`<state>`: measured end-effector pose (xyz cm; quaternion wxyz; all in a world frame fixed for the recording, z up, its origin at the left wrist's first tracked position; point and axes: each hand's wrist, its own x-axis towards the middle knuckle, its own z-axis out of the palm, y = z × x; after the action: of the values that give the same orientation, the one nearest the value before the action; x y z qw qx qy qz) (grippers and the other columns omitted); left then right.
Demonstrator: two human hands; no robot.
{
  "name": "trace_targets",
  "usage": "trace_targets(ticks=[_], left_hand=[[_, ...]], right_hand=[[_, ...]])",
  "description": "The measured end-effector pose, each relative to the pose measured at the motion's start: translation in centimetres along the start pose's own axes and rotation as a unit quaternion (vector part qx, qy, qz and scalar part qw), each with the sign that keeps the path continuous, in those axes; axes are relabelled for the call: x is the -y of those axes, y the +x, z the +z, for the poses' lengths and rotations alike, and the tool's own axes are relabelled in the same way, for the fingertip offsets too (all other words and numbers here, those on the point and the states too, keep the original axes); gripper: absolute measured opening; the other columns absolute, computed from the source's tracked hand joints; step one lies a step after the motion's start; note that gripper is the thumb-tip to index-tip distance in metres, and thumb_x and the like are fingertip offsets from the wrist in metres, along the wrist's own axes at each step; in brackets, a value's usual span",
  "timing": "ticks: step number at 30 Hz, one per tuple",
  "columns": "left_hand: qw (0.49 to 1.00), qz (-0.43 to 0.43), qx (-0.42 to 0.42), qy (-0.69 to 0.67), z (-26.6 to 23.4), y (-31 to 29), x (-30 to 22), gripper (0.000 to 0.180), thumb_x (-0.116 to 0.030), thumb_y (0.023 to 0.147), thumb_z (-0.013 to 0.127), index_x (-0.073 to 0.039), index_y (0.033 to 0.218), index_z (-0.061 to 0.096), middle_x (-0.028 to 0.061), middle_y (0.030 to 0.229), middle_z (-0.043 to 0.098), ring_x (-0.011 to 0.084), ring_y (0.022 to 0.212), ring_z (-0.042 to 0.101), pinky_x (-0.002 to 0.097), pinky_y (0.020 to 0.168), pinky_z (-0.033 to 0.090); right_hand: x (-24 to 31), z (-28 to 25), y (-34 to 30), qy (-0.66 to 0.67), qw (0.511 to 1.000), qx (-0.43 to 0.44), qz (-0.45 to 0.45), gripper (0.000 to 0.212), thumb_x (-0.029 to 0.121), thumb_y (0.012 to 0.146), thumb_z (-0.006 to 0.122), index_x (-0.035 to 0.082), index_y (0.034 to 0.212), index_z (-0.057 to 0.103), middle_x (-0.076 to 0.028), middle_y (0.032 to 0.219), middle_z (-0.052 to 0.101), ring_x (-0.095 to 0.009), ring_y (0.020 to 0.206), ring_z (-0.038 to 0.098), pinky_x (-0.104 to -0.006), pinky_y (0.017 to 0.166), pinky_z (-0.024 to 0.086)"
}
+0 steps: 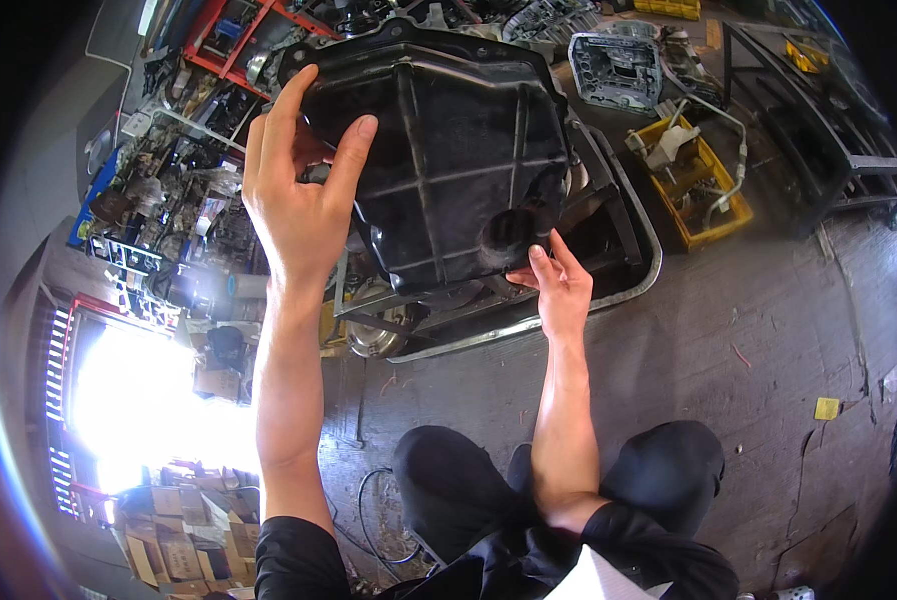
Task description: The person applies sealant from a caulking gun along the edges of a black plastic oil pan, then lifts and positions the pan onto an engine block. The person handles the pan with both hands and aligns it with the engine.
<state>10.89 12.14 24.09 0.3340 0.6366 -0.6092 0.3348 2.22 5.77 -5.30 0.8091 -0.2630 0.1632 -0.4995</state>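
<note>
A large black ribbed oil pan (pixel 464 135) lies over a metal assembly, filling the upper middle of the view. My left hand (pixel 299 190) is at its left side, fingers spread and holding nothing visible. Its index fingertip reaches toward the pan's upper left corner, and the thumb points across the black surface. At the lower right corner, beside a round dark recess (pixel 512 235), my right hand (pixel 561 285) has thumb and fingers closed on the pan's rim. Some of its fingers are hidden under the edge. Metal parts of the assembly show below the pan.
A rounded metal-edged tray (pixel 624 290) surrounds the assembly. Right of it are a yellow crate (pixel 719 225) with parts, a grey metal housing (pixel 617 72) and a black metal frame (pixel 849 165). Crowded parts shelves (pixel 159 200) stand left, cardboard boxes (pixel 184 535) lower left.
</note>
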Motion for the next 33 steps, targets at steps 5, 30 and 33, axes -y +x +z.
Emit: trace_targets(ticks=[5,30,33], left_hand=[[1.0,0.002,-0.006,-0.001,0.4,0.3,0.5,0.053,-0.016,0.088,0.085,-0.005,0.135,0.066,0.005,0.095,0.057,0.0126,0.075,0.059,0.0268,0.067,0.054],[0.999,-0.031,-0.009,-0.005,1.4,0.7,1.3,0.055,-0.019,0.089,0.083,-0.004,0.139,0.063,0.0052,0.092,0.054,0.0132,0.073,0.055,0.027,0.065,0.049],[1.0,-0.022,-0.01,0.002,1.5,0.8,1.5,0.055,-0.019,0.09,0.083,-0.004,0.139,0.064,0.0049,0.091,0.054,0.0127,0.072,0.055,0.0261,0.064,0.048]], right_hand=[[0.2,0.3,-0.1,-0.023,1.0,-0.008,0.001,0.056,0.013,0.102,0.069,-0.007,0.15,0.048,-0.013,0.097,0.074,-0.016,0.075,0.071,-0.0341,0.075,0.064],[0.4,1.0,-0.6,-0.034,0.999,-0.039,-0.016,0.052,0.012,0.102,0.069,-0.007,0.147,0.051,-0.01,0.096,0.075,-0.012,0.074,0.07,-0.0321,0.073,0.064],[0.5,1.1,-0.6,-0.037,0.998,-0.04,-0.018,0.052,0.013,0.102,0.069,-0.007,0.147,0.051,-0.01,0.096,0.075,-0.012,0.075,0.07,-0.032,0.073,0.064]])
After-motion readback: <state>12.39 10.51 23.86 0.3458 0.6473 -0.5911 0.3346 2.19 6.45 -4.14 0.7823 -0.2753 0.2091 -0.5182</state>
